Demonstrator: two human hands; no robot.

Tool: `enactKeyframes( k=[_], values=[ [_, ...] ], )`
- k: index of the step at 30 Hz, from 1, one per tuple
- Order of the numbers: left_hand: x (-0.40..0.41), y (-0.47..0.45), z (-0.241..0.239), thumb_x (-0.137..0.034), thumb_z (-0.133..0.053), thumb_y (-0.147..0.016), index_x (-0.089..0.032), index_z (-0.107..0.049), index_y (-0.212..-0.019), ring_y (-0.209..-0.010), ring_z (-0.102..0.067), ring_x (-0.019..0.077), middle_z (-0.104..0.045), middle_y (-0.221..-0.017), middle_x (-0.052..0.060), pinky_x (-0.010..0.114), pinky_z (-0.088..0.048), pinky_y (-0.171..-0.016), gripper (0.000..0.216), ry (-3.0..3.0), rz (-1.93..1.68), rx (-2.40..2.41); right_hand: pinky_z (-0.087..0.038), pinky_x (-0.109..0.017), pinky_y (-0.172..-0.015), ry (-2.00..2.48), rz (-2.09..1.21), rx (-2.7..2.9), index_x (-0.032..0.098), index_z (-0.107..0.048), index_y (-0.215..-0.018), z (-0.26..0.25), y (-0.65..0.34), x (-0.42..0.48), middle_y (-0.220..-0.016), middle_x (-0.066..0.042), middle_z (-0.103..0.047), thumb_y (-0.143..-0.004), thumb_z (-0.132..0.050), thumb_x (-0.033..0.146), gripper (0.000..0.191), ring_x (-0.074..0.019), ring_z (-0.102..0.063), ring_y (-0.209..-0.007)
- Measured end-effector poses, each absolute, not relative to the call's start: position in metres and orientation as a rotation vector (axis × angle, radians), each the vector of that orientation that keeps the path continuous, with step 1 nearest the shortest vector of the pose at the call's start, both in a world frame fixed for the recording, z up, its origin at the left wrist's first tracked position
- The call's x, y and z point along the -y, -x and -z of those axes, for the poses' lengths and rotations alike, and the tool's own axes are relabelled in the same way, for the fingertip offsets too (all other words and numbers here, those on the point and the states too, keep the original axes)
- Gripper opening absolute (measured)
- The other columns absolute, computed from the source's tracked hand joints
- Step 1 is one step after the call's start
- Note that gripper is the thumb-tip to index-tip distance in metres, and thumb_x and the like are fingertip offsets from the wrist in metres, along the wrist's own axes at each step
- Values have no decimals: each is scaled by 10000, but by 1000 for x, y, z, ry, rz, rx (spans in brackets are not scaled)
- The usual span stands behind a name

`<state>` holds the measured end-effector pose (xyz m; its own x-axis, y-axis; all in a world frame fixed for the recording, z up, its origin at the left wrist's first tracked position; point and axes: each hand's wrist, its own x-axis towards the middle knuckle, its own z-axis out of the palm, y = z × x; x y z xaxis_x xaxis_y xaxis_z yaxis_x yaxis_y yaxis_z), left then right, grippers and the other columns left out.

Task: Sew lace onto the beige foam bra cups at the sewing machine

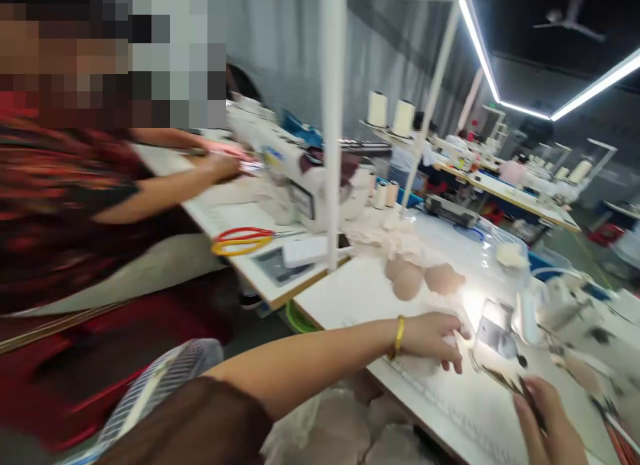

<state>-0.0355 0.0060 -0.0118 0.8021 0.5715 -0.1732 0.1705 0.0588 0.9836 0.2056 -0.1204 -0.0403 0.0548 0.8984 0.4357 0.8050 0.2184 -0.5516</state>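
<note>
My left hand [434,338], with a yellow bracelet on its wrist, reaches over the white table top. Its fingers are apart and slightly curled, and I see nothing held in them. At the lower right my right hand [550,422] is closed around the dark end of a slim metal scissors-like tool [495,375], blurred, pointing toward my left hand. Just past my left fingers is the brightly lit metal plate [496,328] of a sewing machine. Beige rounded fabric pieces [407,280] lie on the table beyond my left wrist.
On the left a person [60,205] works at another sewing machine [280,152]. Red-and-yellow-handled scissors [243,240] and a white box-like item [305,250] lie on that table. A white pole [333,118] rises between the tables. More beige fabric [340,422] sits below my left arm.
</note>
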Motion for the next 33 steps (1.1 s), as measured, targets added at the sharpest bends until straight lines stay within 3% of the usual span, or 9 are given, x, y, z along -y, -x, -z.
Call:
enactKeyframes(
  k=[3, 8, 13, 16, 19, 23, 26, 30, 33],
  values=[
    [-5, 34, 6, -269, -732, -741, -159, -552, -1198, -640, -616, 128, -747, -800, 22, 225, -458, -609, 503, -1410, -297, -566, -485, -302, -674, 1498, 76, 1952, 234, -602, -1114, 31, -187, 127, -882, -48, -685, -1065, -440, 437, 264, -203, -657, -753],
    [-2, 25, 6, -330, -753, -734, -160, -617, -1051, -632, -603, 127, -752, -799, 33, 227, -453, -595, 384, -1367, -256, -499, -333, -306, -605, 1404, 649, 2104, 204, -588, -998, 22, -162, 98, -673, 4, -568, -1096, -360, 290, 262, -179, -542, -604],
    [0, 17, 8, -284, -690, -728, -170, -598, -823, -582, -582, 115, -724, -744, 18, 220, -432, -562, 175, -1419, -196, -445, -285, -315, -603, 1383, 751, 2166, 203, -600, -973, 22, -153, 91, -655, 12, -537, -1095, -344, 247, 287, -175, -493, -585],
    [-5, 32, 1, -282, -645, -785, -185, -632, -969, -515, -532, 112, -715, -706, -14, 223, -402, -528, 209, -1612, -68, -483, -289, -311, -607, 1394, 695, 2156, 210, -587, -942, 24, -161, 97, -651, 17, -534, -1092, -363, 240, 271, -167, -494, -578],
    [-20, 65, -17, -333, -605, -880, -188, -676, -1042, -553, -550, 136, -682, -670, -24, 259, -450, -610, 229, -2080, -249, -761, -332, -300, -633, 1486, 672, 2084, 202, -587, -994, 34, -195, 111, -699, 7, -588, -1080, -424, 258, 193, -164, -551, -614],
    [-39, 94, -36, -434, -616, -929, -159, -651, -1121, -981, -619, 244, -681, -1065, 75, 391, -457, -885, 337, -2369, -611, -1029, -363, -332, -612, 1688, 783, 2050, 190, -612, -1032, 52, -259, 131, -749, -40, -644, -1084, -381, 389, 309, -212, -585, -642],
    [-28, 85, -31, -350, -664, -887, -205, -663, -1074, -1065, -580, 274, -674, -1108, 64, 398, -410, -937, 237, -2439, -603, -966, -428, -393, -678, 1748, 811, 2051, 202, -638, -1114, 55, -280, 134, -946, -117, -692, -1074, -347, 442, 379, -294, -615, -815],
    [16, 54, -7, -332, -745, -836, -188, -634, -999, -985, -566, 276, -651, -1084, 76, 420, -431, -894, 244, -2647, -486, -898, -508, -409, -804, 1564, 501, 2120, 229, -567, -1318, 46, -255, 114, -1111, -116, -682, -1047, -450, 260, 297, -281, -623, -985],
    [40, 37, 7, -461, -827, -766, -156, -610, -1040, -1010, -550, 316, -616, -1136, 119, 465, -454, -883, 464, -2640, -398, -1049, -521, -418, -888, 1408, 423, 2243, 287, -507, -1427, 44, -224, 83, -1325, -123, -617, -1009, -415, 83, 475, -278, -587, -1188]
  ],
)
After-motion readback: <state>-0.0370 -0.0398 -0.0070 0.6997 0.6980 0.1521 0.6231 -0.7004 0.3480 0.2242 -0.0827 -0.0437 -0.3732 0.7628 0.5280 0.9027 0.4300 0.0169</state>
